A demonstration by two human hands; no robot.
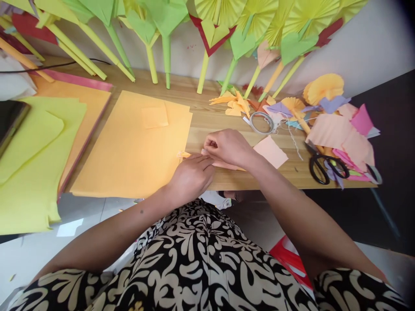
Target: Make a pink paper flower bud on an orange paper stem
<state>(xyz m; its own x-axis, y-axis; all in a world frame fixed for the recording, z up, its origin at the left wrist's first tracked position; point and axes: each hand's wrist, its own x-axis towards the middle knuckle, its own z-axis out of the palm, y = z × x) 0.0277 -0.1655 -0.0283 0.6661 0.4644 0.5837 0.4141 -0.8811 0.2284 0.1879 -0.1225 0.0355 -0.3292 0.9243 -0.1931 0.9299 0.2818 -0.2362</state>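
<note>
Pink paper (pixel 228 165) lies left to right near the bench's (pixel 207 119) front edge, left end hidden by a flattish left hand (pixel 193 175) and curled right hand (pixel 229 144), grips unclear; tape (pixel 252 123) and scissors (pixel 311 167) lie rightward.

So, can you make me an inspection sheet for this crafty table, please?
Surface: wooden-looking table, with paper spread over its left side.
Job's things: big orange sheet lying flat; peach paper further right.
Clutter: tape roll, black-handled scissors and colourful paper scraps on the right.
Left hand: palm down; what's underneath is mostly hidden.
Right hand: fingers curled; can't tell what they hold.
Cables: black cord, back left.
Surroundings: paper flowers leaning against a pale wall.
</note>
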